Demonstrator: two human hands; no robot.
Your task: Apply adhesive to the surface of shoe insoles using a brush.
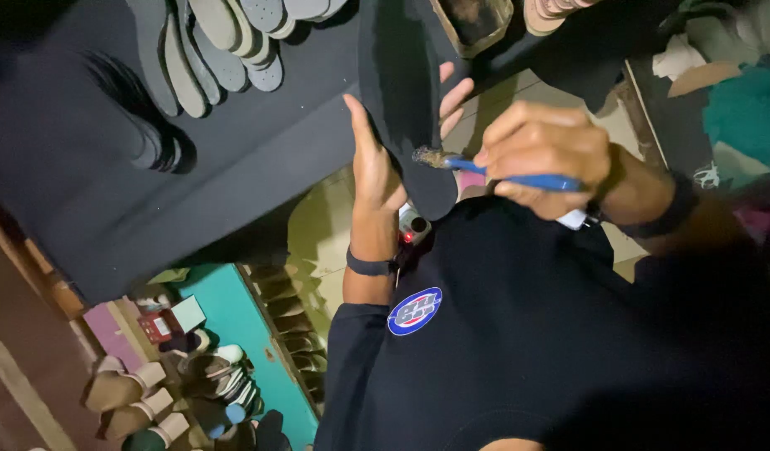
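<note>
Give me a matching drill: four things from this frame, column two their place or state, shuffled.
1. sole
2. brush
3. left hand
4. grey soles

a. fanned out on the dark table
b. held up by the left hand
c. gripped in the right hand
d. wristband just below it

Pairs: 1-b, 2-c, 3-d, 4-a

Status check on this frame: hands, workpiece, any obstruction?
Left hand holds dark insole upright. Right hand grips blue-handled brush, bristles on the insole. Nothing between them; more insoles lie on the dark table.
</note>
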